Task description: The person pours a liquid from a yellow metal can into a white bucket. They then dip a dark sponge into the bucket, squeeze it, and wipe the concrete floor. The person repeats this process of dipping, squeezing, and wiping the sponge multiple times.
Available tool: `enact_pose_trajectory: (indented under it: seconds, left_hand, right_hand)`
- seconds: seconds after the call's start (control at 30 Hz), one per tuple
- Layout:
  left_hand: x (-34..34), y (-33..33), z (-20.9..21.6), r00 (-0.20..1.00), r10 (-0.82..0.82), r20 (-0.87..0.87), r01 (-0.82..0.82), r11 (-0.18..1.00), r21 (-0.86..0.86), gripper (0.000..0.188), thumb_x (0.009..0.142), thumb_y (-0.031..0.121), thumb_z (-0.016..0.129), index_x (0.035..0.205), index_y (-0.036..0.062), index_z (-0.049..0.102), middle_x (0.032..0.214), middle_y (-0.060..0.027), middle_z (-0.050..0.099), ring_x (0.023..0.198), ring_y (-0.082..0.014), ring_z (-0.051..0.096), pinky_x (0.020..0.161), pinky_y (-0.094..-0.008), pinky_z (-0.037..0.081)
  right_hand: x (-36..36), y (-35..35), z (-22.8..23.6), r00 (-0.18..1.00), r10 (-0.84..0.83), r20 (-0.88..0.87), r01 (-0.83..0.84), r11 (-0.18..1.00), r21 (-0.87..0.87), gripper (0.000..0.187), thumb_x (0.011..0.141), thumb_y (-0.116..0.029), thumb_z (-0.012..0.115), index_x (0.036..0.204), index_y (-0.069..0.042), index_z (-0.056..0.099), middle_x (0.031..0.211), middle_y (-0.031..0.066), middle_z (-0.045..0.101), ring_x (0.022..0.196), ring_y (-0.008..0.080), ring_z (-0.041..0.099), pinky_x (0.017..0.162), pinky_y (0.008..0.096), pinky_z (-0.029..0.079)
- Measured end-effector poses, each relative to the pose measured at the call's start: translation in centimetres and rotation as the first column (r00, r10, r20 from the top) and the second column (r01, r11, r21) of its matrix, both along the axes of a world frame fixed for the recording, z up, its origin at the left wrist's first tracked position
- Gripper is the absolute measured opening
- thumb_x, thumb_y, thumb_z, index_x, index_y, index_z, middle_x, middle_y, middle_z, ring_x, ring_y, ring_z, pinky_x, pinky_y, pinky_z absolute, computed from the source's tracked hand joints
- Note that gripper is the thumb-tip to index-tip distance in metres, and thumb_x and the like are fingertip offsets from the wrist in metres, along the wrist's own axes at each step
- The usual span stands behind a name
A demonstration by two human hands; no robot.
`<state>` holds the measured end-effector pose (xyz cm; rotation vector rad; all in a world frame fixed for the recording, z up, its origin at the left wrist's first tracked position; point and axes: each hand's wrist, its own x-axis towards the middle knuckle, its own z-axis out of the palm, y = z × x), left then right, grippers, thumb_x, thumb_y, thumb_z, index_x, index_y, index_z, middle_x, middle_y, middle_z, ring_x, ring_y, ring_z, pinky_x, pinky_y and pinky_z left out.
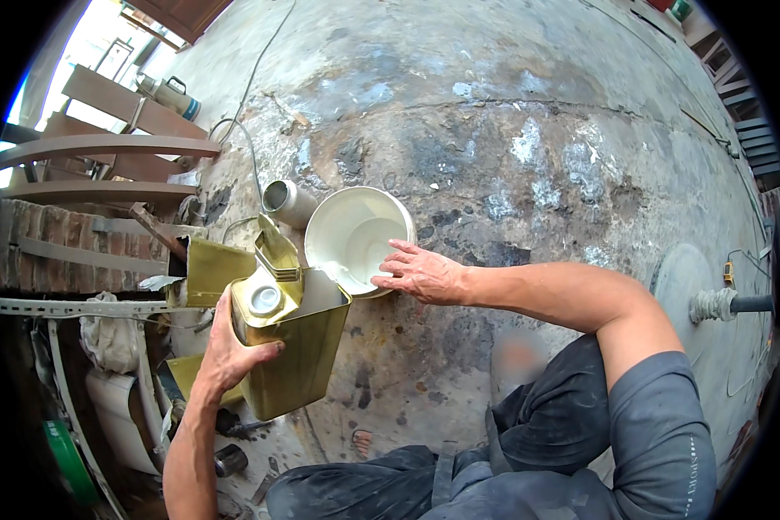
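Observation:
My left hand [234, 347] is closed on a gold rectangular metal tin [308, 360], thumb along its side. The tin is tilted, its cut-open top bent back and a round white cap [264, 300] showing on the folded flap. The tin's open edge leans over a white plastic bucket [321, 217] on the floor, which has pale liquid or paste inside. Over the bucket's near right rim reaches my right hand [425, 273], fingers stretched and spread; whether they press on the rim I cannot tell. Beside the bucket stands an open metal can [299, 204].
Brown boards [104, 146] and a brick stack [69, 247] occupy the left side. A cable [256, 78] runs across the stained concrete floor [511, 113]. At right is a round grey disc [678, 282] with a shaft. A green round object [69, 459] sits lower left.

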<state>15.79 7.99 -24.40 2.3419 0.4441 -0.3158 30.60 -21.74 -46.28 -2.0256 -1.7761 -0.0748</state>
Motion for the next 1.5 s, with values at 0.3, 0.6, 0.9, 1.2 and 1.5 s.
enact_pose_trajectory:
  seconds: [0.3,0.6,0.9,1.2,1.5]
  left_hand:
    - [1.9,-0.3,0.4,0.996,-0.052,-0.073,0.059,0.994,0.093,0.121,0.054,0.033,0.089,0.15,-0.0052,0.026,0.147,-0.0219,0.04,0.138,-0.0327,0.04,0.118,-0.0407,0.031]
    - [2.8,0.1,0.3,0.987,-0.1,-0.123,0.116,0.984,0.136,0.119,0.056,0.036,0.088,0.15,-0.0045,0.027,0.146,-0.0233,0.041,0.138,-0.0346,0.04,0.117,-0.0416,0.032]
    - [3.8,0.0,1.1,0.978,-0.131,-0.164,0.156,0.977,0.147,0.119,0.057,0.038,0.089,0.149,-0.0051,0.027,0.145,-0.0246,0.041,0.138,-0.0357,0.04,0.117,-0.0417,0.031]
    - [4.5,0.5,1.1,0.972,-0.156,-0.178,0.189,0.964,0.186,0.123,0.056,0.04,0.089,0.15,-0.0083,0.026,0.147,-0.0279,0.039,0.141,-0.0372,0.037,0.119,-0.042,0.029]
    - [5.5,-0.5,1.7,0.964,-0.157,-0.217,0.208,0.948,0.239,0.123,0.057,0.039,0.089,0.15,-0.0101,0.025,0.148,-0.0293,0.038,0.141,-0.0376,0.037,0.119,-0.0408,0.029]
  right_hand:
    - [0.2,0.0,0.1,1.0,0.017,-0.019,-0.017,1.0,-0.013,0.049,0.086,-0.007,0.053,0.134,-0.012,0.053,0.113,0.0116,0.063,0.118,0.0268,0.058,0.121,0.0492,0.025]
    - [0.1,0.3,-0.1,1.0,0.008,-0.015,-0.008,1.0,-0.012,0.045,0.087,-0.008,0.053,0.131,-0.013,0.056,0.106,0.0105,0.063,0.113,0.0266,0.059,0.12,0.0493,0.026]
    - [0.2,0.3,-0.5,1.0,0.005,-0.026,-0.005,1.0,0.016,0.047,0.084,-0.009,0.056,0.131,-0.013,0.056,0.104,0.0103,0.064,0.113,0.026,0.06,0.12,0.048,0.027]
    - [0.3,0.5,-0.2,1.0,0.008,-0.024,-0.007,0.999,0.045,0.041,0.086,-0.008,0.055,0.126,-0.012,0.059,0.099,0.0087,0.064,0.105,0.0247,0.062,0.114,0.0456,0.034]
    - [0.4,0.3,0.4,0.999,0.016,-0.036,-0.013,0.998,0.068,0.037,0.086,-0.008,0.054,0.122,-0.012,0.059,0.093,0.0082,0.063,0.099,0.0248,0.062,0.11,0.042,0.037]
